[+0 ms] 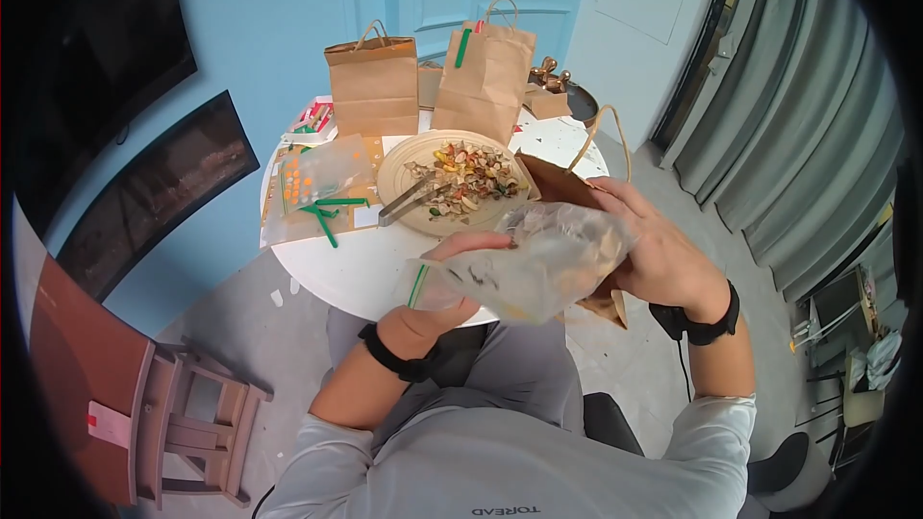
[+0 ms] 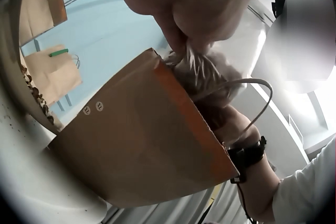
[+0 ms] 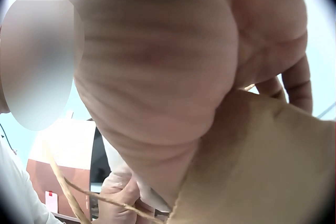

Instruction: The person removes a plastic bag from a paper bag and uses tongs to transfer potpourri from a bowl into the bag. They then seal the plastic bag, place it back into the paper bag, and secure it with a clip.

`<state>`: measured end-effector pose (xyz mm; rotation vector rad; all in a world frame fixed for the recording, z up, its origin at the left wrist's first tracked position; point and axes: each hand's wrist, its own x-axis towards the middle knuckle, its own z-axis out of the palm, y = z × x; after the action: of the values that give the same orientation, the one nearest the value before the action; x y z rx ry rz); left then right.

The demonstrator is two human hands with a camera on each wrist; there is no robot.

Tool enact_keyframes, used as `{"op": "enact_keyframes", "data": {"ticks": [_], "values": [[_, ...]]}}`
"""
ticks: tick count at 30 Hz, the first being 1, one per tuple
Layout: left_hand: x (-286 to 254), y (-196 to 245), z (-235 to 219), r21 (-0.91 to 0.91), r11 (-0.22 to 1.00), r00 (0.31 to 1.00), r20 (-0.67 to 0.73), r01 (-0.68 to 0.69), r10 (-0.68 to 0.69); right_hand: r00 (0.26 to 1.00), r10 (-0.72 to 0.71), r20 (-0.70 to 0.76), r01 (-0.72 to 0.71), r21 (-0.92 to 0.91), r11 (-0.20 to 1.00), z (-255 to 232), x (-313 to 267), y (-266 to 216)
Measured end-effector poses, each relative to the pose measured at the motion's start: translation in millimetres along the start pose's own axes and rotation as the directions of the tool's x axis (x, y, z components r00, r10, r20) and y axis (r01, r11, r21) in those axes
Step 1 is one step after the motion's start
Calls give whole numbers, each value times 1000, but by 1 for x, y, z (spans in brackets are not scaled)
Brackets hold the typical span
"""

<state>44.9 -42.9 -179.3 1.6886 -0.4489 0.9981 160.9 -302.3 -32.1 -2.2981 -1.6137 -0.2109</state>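
Observation:
My left hand (image 1: 435,317) grips a clear zip bag (image 1: 543,274) with a green zip line near its end; thumb and fingers lie on either side of it. Some pale, brownish contents show through the plastic. My right hand (image 1: 668,264) holds the rim of a brown paper bag (image 2: 131,134), its fingers over the edge. In the left wrist view the plastic bag is bunched at the paper bag's mouth, beside the twisted handle (image 2: 265,90). The plastic bag hides much of the paper bag in the head view.
On the white round table (image 1: 332,279) stands a round tray (image 1: 396,173) of mixed dried pieces, with metal tongs (image 1: 409,202) on it. Left of it lie a bag of orange pieces (image 1: 312,178) and green clips (image 1: 327,221). Two paper bags (image 1: 375,86) and a dark pan (image 1: 580,104) stand behind.

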Motion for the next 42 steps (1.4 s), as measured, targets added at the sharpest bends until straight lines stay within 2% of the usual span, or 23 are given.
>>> {"op": "enact_keyframes", "data": {"ticks": [2, 3, 4, 5, 6, 9, 12, 13, 15, 16, 19, 22, 25, 26, 29, 32, 35, 38, 41, 42], "values": [[-2, 3, -10, -82, 983, 979, 129, 166, -155, 998, 44, 33, -45, 50, 998, -7, -1, -4], [2, 3, -9, 84, 996, 984, 179, -20, 4, 997, 63, 48, -67, 73, 995, -10, 0, -6], [7, 1, -6, 236, 949, 957, 250, -210, 149, 998, 41, 45, -44, 61, 997, -11, 0, -7], [13, 2, -3, 363, 844, 899, 342, -394, 273, 998, 21, 59, -24, 45, 999, -11, -1, -9], [22, 17, -2, 410, 762, 844, 427, -501, 325, 998, 2, 69, -4, 28, 1000, -9, -2, -12], [23, 10, 23, 457, 709, 838, 385, -536, 386, 995, -71, 74, 74, -40, 996, -3, -3, -14], [40, 14, 42, 340, 799, 860, 322, -496, 396, 995, -81, 62, 84, -52, 995, -1, -3, -10], [38, 11, 41, 389, 811, 877, 386, -437, 288, 996, -67, 55, 69, -43, 997, -1, -4, -8], [35, 2, 41, 486, 808, 868, 493, -333, 61, 993, -120, 12, 120, -45, 992, 1, -3, -5], [26, 3, 30, 601, 752, 772, 602, -271, -203, 992, -123, 19, 123, -42, 992, 1, -3, -5], [25, 9, 13, 519, 852, 655, 621, 68, -431, 991, -135, 21, 136, -35, 990, 2, -4, -5], [32, 21, 8, 181, 942, 793, 509, 281, -334, 993, -119, 27, 120, -35, 992, 5, -6, -7], [42, 32, 3, 92, 954, 776, 561, 286, -287, 992, -124, 28, 125, -39, 991, 6, -6, -4], [37, 28, 6, 162, 980, 779, 597, 116, -191, 993, -115, 42, 116, -33, 993, 5, -7, -6], [30, 34, 10, 523, 848, 495, 716, 88, -493, 993, -93, 67, 95, -39, 995, 4, -10, -8], [26, 31, 19, 562, 826, 487, 733, -40, -475, 992, -75, 102, 78, -33, 996, 3, -8, -15], [15, 14, 36, 384, 911, 573, 784, -148, -238, 990, -58, 125, 63, -32, 998, 6, -7, -15], [22, 13, 54, 510, 813, 496, 803, -282, -331, 991, -73, 112, 76, -26, 997, 7, -5, -12], [32, 24, 63, 566, 737, 659, 719, -369, -222, 991, -84, 105, 86, -20, 996, 5, -4, -8], [35, 22, 64, 567, 740, 616, 741, -361, -268, 992, -80, 101, 82, -18, 996, 4, -5, -7]]}}
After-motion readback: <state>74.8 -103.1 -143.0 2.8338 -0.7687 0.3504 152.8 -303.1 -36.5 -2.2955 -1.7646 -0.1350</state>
